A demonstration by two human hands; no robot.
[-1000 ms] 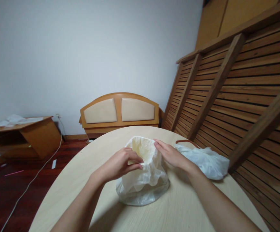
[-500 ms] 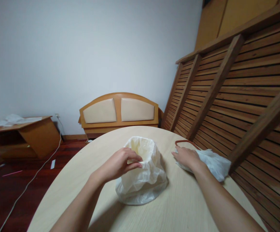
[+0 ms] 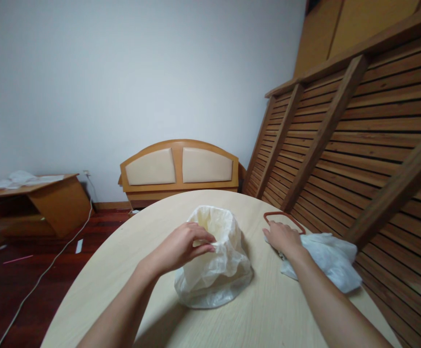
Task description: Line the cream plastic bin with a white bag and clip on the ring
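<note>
A white plastic bag lines an upright bin [image 3: 214, 275] in the middle of the table, its edge folded over the rim. My left hand [image 3: 187, 245] is closed on the bag's edge at the near left of the rim, thumb outside and fingers inside. On the right, my right hand [image 3: 286, 238] lies low over the table with fingers stretched out. Its fingertips reach to a brown rounded ring [image 3: 291, 216], though contact cannot be made out. A crumpled white plastic bag [image 3: 332, 263] lies beside my right wrist and forearm.
The round pale table [image 3: 156, 227] has its right edge close to a leaning slatted wooden frame [image 3: 341, 145]. Behind stands a headboard [image 3: 179, 166]. At left are a low cabinet [image 3: 56, 208] and a white cable [image 3: 47, 270] on the dark red floor.
The crumpled bag has moved right and toward me, away from the brown ring. My right hand has shifted slightly, and more of the ring shows. My left hand stays at the rim.
</note>
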